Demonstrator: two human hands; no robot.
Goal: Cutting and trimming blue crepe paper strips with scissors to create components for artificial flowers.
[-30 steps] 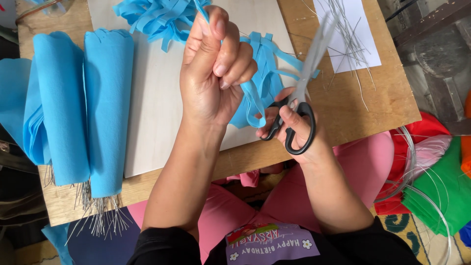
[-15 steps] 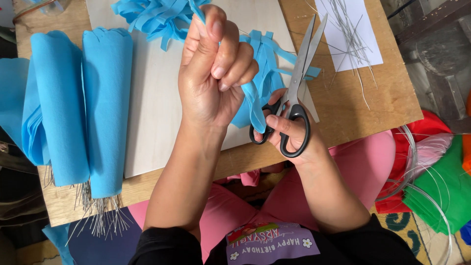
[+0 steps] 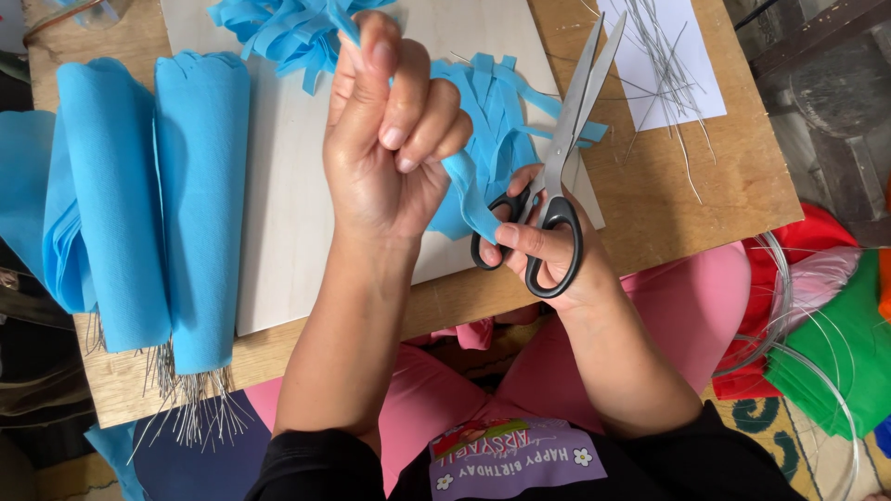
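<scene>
My left hand (image 3: 385, 153) is raised over the board and grips a strip of blue fabric (image 3: 464, 190), which runs down toward my right thumb. My right hand (image 3: 548, 255) holds black-handled scissors (image 3: 566, 139), fingers through the loops, blades nearly closed and pointing up and right. Behind both hands lies a piece of blue fabric cut into several strips (image 3: 501, 111). More cut blue strips (image 3: 278, 32) lie at the top of the pale board (image 3: 278, 213).
Two rolled blue fabric bundles (image 3: 158, 204) with thin wires sticking out lie at the left of the wooden table (image 3: 733, 176). A white sheet with loose wires (image 3: 664, 60) sits top right. Red and green fabric (image 3: 835, 343) and wire rings lie on the floor at right.
The scissor blades have come closer together and swung slightly left. My left hand has stayed raised with the strip.
</scene>
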